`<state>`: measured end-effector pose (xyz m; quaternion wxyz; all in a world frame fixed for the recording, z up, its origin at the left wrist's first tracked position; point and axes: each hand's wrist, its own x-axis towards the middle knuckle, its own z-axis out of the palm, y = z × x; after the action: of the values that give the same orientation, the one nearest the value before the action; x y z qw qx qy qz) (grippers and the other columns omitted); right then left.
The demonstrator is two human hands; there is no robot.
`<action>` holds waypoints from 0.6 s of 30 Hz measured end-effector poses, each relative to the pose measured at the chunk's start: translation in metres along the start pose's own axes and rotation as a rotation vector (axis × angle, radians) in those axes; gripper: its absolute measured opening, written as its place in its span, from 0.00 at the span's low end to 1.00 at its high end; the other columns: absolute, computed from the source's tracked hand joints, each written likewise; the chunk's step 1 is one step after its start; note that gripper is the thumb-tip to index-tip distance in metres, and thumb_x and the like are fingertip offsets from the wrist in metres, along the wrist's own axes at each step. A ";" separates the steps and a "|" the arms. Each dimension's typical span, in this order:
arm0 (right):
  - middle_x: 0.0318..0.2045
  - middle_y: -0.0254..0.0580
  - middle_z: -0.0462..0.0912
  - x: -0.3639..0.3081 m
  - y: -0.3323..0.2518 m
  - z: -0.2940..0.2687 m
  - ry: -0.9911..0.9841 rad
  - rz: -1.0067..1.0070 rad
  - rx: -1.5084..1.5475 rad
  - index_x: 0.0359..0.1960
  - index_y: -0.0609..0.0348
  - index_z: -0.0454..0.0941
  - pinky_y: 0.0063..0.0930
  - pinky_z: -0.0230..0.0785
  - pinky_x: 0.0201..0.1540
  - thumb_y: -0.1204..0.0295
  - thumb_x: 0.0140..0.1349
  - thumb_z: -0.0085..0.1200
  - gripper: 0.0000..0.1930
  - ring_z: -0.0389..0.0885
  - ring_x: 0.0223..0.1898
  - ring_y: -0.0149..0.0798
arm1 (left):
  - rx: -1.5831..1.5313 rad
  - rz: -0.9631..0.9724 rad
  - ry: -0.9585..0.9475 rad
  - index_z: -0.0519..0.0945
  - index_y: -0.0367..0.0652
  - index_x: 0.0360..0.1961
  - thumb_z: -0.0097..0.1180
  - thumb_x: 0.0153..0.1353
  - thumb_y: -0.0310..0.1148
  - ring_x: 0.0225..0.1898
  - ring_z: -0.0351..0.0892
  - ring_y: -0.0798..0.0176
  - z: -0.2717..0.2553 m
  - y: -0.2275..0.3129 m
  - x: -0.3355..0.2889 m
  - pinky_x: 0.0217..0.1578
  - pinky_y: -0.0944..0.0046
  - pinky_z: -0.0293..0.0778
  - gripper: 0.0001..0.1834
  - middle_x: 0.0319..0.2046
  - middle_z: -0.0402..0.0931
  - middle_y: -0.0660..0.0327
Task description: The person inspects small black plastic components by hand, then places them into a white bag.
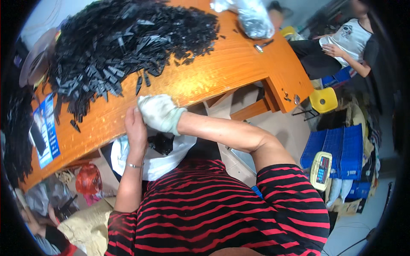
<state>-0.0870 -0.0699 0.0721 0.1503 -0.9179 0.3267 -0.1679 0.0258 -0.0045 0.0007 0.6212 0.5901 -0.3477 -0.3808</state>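
My left hand (136, 126), bare with a bracelet at the wrist, meets my right hand (159, 113) at the near edge of the wooden table (188, 81). A pale, stained work glove covers the right hand. Both hands are closed with their fingertips close together; anything between them is too small or hidden to make out. Below them, at my lap, an open white bag (181, 147) has black pieces (160, 144) in it. Beyond my hands a big heap of thin, pointed black plastic pieces (124, 42) spreads over the table, with a few loose ones near its front.
A blue-and-white printed sheet (48, 130) lies at the table's left. A clear plastic bag (255, 21) sits at the far right. A red bag (89, 179) is below the left side. At right are a person (348, 45), a yellow chair (323, 100), blue crates (331, 145) and a digital scale display (321, 170).
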 end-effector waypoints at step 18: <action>0.23 0.49 0.86 0.013 0.020 -0.020 -0.029 0.297 0.361 0.35 0.63 0.79 0.41 0.78 0.29 0.66 0.65 0.51 0.11 0.87 0.25 0.49 | -0.189 -0.268 -0.190 0.77 0.42 0.48 0.44 0.79 0.40 0.21 0.69 0.77 0.013 0.051 0.015 0.21 0.75 0.63 0.14 0.26 0.76 0.69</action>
<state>-0.0964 -0.0966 0.0854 0.3395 -0.8204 0.4206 -0.1865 0.0246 -0.0231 0.0524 0.5819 0.5316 -0.2859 -0.5449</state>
